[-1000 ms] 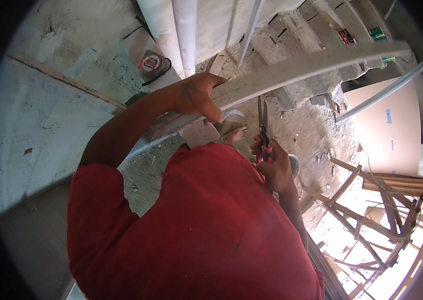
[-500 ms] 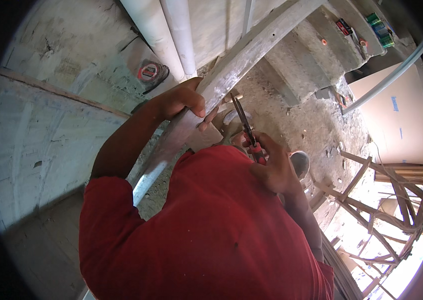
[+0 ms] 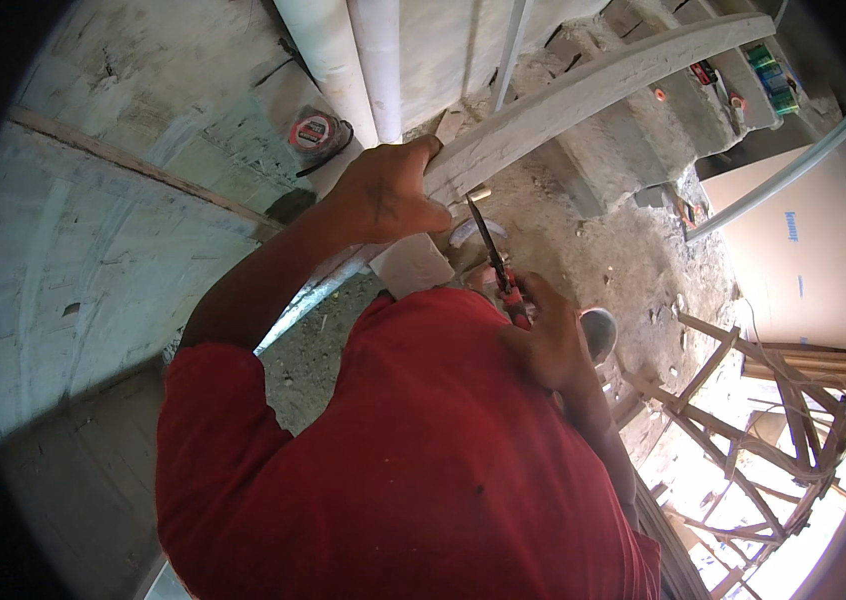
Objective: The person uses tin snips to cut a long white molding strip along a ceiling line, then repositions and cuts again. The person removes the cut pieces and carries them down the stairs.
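Observation:
A long, dusty pale grey profile [image 3: 583,95] runs slantwise in front of me, from beside my left arm up over the steps. My left hand [image 3: 393,190] is closed round it, back of the hand upward, thumb on the near side; the far-side fingers are mostly hidden. In my right hand [image 3: 546,345] is a pair of snips [image 3: 489,240] with dark, narrow blades and red handles. Their blades point up and left, with the tip close to the profile's near edge. Below the left hand, a whitish block or board piece [image 3: 413,265] shows at my chest.
Two white pipes [image 3: 375,70] stand by the wall, with a red-and-black tape measure [image 3: 315,135] beside them. Concrete steps [image 3: 608,160] rise at the far right, bearing small tools. Rough wooden frames [image 3: 743,420] and a large beige board [image 3: 793,235] are on the right.
The profile has turned, its far end swinging right over the steps. My left hand has rolled so its back faces up. The right hand and snips have hardly moved.

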Tool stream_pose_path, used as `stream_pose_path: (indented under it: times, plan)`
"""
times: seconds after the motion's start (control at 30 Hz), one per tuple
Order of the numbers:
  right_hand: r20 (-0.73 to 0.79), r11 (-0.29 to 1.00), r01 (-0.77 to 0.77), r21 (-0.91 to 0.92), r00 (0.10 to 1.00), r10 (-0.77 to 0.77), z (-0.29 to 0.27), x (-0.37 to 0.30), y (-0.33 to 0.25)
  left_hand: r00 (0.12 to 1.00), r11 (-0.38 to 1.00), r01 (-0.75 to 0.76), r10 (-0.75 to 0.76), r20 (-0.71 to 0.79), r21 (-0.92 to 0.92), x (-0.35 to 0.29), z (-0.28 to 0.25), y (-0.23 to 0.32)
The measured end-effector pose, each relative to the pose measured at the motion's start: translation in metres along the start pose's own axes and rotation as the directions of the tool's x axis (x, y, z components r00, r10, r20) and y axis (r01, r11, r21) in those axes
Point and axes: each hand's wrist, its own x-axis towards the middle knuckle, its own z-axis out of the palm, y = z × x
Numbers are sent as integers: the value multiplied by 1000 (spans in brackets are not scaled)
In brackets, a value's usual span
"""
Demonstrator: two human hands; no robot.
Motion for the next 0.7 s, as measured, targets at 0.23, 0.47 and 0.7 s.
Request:
stream_pose_path:
  times: [0.23, 0.47, 0.7]
  plan:
    - [-31, 998, -68, 13, 997, 69, 0, 0, 0, 1000, 999, -9, 10, -26, 39, -3, -1, 9]
    - [-67, 999, -36, -7, 997, 35, 5, 1, 4, 998, 995, -57, 60, -35, 84, -3, 2, 9]
    - [-57, 998, -48, 48, 997, 50, 11, 4, 6, 994, 961, -104, 108, -2, 258, -6, -2, 19]
